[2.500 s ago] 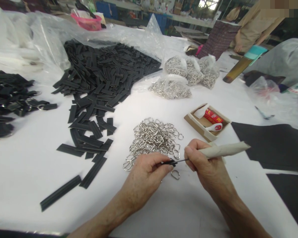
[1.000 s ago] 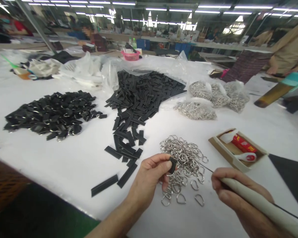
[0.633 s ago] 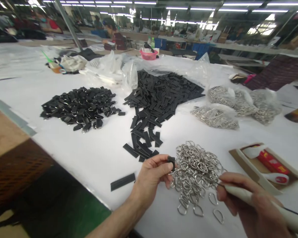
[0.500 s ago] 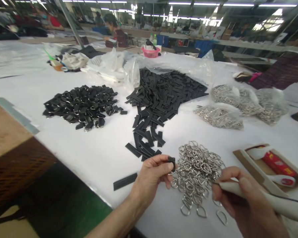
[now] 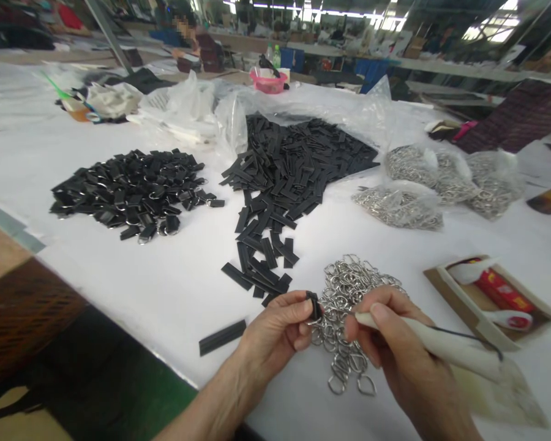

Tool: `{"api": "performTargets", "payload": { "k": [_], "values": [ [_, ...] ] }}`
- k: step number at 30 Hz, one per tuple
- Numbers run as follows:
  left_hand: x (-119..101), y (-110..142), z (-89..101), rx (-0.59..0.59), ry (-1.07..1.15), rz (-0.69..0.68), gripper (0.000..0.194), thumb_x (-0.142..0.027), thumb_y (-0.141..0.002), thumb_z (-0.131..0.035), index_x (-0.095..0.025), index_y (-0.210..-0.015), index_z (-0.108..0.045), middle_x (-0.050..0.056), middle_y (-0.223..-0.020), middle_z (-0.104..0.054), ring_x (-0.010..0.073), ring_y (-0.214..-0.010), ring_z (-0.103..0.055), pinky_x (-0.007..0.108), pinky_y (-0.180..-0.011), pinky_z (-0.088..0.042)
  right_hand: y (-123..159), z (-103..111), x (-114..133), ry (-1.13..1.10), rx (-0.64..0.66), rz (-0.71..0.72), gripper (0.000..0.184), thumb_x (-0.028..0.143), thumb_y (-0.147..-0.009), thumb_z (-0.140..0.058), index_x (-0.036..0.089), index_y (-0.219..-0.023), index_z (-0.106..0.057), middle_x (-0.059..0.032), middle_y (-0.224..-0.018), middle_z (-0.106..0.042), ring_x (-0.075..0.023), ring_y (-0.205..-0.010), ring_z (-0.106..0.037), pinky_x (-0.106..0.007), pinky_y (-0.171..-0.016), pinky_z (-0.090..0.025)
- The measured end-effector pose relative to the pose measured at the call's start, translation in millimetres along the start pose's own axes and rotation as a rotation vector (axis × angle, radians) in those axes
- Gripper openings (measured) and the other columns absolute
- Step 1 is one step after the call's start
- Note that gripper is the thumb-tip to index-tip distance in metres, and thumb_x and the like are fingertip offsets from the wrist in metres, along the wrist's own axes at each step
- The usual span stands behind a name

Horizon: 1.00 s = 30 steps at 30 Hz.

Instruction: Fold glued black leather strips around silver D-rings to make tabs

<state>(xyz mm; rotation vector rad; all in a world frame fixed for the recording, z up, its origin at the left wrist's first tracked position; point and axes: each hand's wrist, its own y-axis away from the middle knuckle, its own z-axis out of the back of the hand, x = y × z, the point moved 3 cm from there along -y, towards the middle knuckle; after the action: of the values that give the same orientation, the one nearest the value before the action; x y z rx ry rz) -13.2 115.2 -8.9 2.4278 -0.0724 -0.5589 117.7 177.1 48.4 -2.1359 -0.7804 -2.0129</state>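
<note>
My left hand pinches a small folded black strap piece between thumb and fingers, just beside a loose heap of silver metal D-rings. My right hand grips a cream paper-wrapped tool with a thin dark tip. That hand hovers over the heap, close to my left hand. The tool's tip is hidden behind my fingers. A single black strip lies left of my left hand.
A large pile of black strips lies on plastic sheeting. Left of it sits a heap of black straps with rings. Bagged rings and a cardboard box with red and white tubes stand to the right. A table edge runs lower left.
My right hand has moved left from beyond the ring heap to right beside my left hand, with the tool swung across. My left hand keeps the black piece.
</note>
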Motion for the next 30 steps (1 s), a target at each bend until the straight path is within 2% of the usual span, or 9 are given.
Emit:
{"api": "performTargets", "payload": {
  "k": [6,16,21,24,27,30],
  "values": [
    [0.4,-1.6,-1.9,0.049,-0.018,-0.005,0.036,-0.018,-0.049,-0.087,-0.011,-0.074,-0.062,0.002,-0.065,-0.065,0.0028,-0.039,-0.043,0.014,-0.033,-0.024,-2.0,1.4,-1.7,0.013,0.013,-0.011,0.025,0.041,-0.077,-0.061,0.019,-0.07,-0.053,-0.0008,-0.058,-0.063,-0.0074,-0.041,-0.035,-0.021,-0.041,-0.025],
    [2.1,-2.0,0.8,-0.006,-0.042,-0.025,0.035,-0.019,-0.048,-0.087,-0.012,-0.072,-0.063,0.0,-0.061,-0.063,0.0035,-0.038,-0.044,0.014,-0.032,-0.027,-4.4,3.1,-3.7,0.104,0.024,-0.01,0.024,0.04,-0.078,-0.059,0.02,-0.067,-0.054,-0.0012,-0.058,-0.064,-0.0079,-0.041,-0.033,-0.021,-0.041,-0.024],
    [0.9,1.0,-1.2,0.044,-0.19,-0.119,0.023,-0.022,-0.055,-0.082,-0.012,-0.07,-0.067,-0.003,-0.049,-0.056,0.005,-0.035,-0.043,0.017,-0.032,-0.033,-3.5,4.6,-1.2,0.207,0.042,0.025,0.025,0.041,-0.078,-0.057,0.02,-0.064,-0.055,-0.0003,-0.056,-0.06,-0.0088,-0.043,-0.033,-0.021,-0.04,-0.025],
    [-0.6,3.3,-4.8,0.092,-0.304,-0.176,0.016,-0.021,-0.059,-0.078,-0.012,-0.068,-0.068,-0.002,-0.056,-0.059,0.0044,-0.034,-0.043,0.018,-0.033,-0.035,-1.9,7.4,2.7,0.353,0.07,0.087,0.025,0.041,-0.077,-0.057,0.02,-0.062,-0.058,0.0015,-0.051,-0.054,-0.0095,-0.044,-0.035,-0.021,-0.041,-0.027],
    [-2.1,5.1,-6.9,0.088,-0.392,-0.227,0.011,-0.02,-0.062,-0.074,-0.012,-0.068,-0.068,-0.002,-0.057,-0.058,0.0042,-0.034,-0.043,0.018,-0.033,-0.034,-0.9,10.7,3.2,0.427,0.112,0.084,0.022,0.041,-0.076,-0.06,0.021,-0.065,-0.06,0.0022,-0.051,-0.05,-0.0098,-0.044,-0.036,-0.021,-0.038,-0.027],
    [-4.0,7.4,-7.3,0.06,-0.476,-0.27,0.009,-0.021,-0.065,-0.071,-0.013,-0.067,-0.067,-0.003,-0.055,-0.055,0.0048,-0.035,-0.042,0.019,-0.035,-0.034,-2.4,12.7,3.6,0.408,0.155,0.089,0.021,0.04,-0.075,-0.063,0.021,-0.066,-0.059,0.0016,-0.055,-0.052,-0.0095,-0.045,-0.036,-0.021,-0.038,-0.028]
  ]
}}
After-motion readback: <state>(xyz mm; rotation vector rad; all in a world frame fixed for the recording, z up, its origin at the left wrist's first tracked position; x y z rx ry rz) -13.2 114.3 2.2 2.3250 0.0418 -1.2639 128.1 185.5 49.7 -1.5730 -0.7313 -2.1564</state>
